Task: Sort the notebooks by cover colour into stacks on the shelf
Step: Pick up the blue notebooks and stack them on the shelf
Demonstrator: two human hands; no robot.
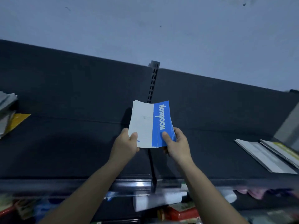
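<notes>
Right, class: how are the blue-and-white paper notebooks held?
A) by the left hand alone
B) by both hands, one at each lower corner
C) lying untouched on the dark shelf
B: the left hand grips the white side and the right hand the blue side of the blue-and-white paper notebooks, above the dark shelf.

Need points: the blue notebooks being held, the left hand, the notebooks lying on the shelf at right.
blue notebooks (pixel 161 125): head view, blue band of the top cover.
left hand (pixel 125 144): head view, back of the hand.
notebooks lying at right (pixel 263 156): head view, grey-white cover.
</notes>
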